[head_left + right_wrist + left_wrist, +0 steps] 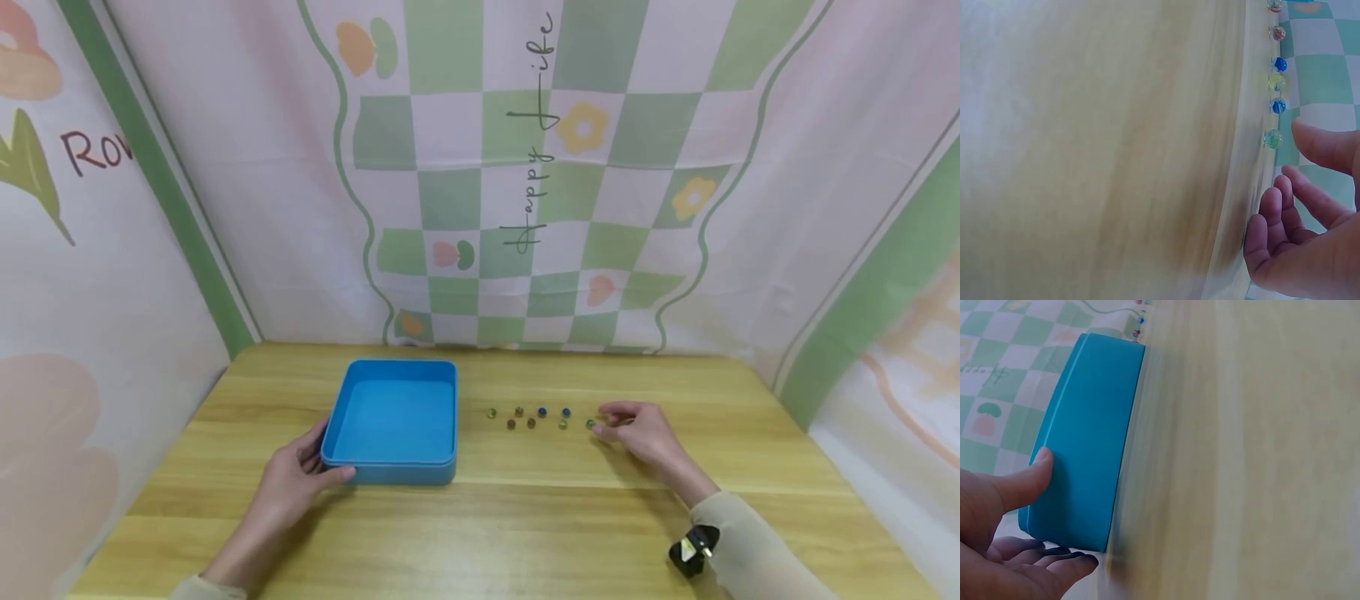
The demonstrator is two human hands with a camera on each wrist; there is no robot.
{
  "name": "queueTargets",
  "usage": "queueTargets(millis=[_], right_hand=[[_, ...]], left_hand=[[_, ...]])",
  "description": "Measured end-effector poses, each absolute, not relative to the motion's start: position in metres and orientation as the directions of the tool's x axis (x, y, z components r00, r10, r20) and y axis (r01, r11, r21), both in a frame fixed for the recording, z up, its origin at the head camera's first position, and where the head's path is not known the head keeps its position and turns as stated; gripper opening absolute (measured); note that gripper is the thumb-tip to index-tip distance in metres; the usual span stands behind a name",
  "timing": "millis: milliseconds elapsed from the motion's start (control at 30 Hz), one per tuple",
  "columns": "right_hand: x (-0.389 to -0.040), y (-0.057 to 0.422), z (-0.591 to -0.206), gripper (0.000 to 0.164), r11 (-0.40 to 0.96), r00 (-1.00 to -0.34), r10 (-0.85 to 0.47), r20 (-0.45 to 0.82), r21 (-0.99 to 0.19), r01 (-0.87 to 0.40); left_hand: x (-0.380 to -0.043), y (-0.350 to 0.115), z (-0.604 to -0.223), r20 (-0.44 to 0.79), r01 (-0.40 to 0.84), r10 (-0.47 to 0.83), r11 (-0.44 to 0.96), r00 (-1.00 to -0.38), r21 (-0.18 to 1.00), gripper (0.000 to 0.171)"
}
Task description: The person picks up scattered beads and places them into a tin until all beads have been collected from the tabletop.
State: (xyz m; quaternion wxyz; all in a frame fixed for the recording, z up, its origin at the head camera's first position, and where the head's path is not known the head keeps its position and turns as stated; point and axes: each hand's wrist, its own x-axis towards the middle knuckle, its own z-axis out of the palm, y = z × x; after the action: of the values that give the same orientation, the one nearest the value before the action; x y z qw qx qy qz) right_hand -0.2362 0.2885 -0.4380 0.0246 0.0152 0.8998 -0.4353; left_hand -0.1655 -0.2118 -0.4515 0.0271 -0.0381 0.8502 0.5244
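Observation:
A square blue box [397, 421] without a lid stands on the table, its inside bare. My left hand [292, 477] grips its near left corner, the thumb on the front wall and the fingers along the left side. In the left wrist view the thumb [1041, 475] presses the blue wall. Right of the box lie several small glass marbles in two loose rows, among them a blue marble [542, 412] and a brown marble [532, 423]. My right hand [637, 432] is at the right end, thumb and fingers apart, thumb tip close to a green marble [1274, 139].
The wooden table [517, 533] ends at the back against a hanging cloth [555, 200] with green checks and lettering. More printed cloth hangs at the left and right. A small black device [692, 550] is strapped at the right wrist.

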Motion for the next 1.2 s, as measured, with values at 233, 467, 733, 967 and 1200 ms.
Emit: queueTargets(millis=[233,467,733,967,1200], right_hand=[[-0.2384,0.2869,-0.4418,0.041,0.635,-0.999,0.001,-0.041,-0.772,0.032],[-0.2398,0.2846,-0.4417,0.039,0.664,-0.999,0.002,-0.054,-0.747,0.042],[-0.2421,0.2836,-0.4415,0.038,0.687,-0.997,0.004,-0.073,-0.725,0.056],[-0.2427,0.2832,-0.4409,0.036,0.679,-0.996,0.015,-0.083,-0.731,0.072],[-0.2423,0.2843,-0.4406,0.035,0.679,-0.996,0.023,-0.088,-0.73,0.08]], left_hand=[[-0.165,-0.2123,-0.4523,-0.079,-0.089,-0.041,0.455,-0.996,0.886,0.096],[-0.1653,-0.2124,-0.4516,-0.082,-0.091,-0.039,0.444,-0.996,0.891,0.095],[-0.1664,-0.2134,-0.4521,-0.108,-0.116,-0.043,0.42,-0.993,0.9,0.096],[-0.1664,-0.2134,-0.4508,-0.112,-0.121,-0.046,0.409,-0.993,0.904,0.095],[-0.1651,-0.2135,-0.4507,-0.106,-0.118,-0.052,0.4,-0.993,0.909,0.091]])
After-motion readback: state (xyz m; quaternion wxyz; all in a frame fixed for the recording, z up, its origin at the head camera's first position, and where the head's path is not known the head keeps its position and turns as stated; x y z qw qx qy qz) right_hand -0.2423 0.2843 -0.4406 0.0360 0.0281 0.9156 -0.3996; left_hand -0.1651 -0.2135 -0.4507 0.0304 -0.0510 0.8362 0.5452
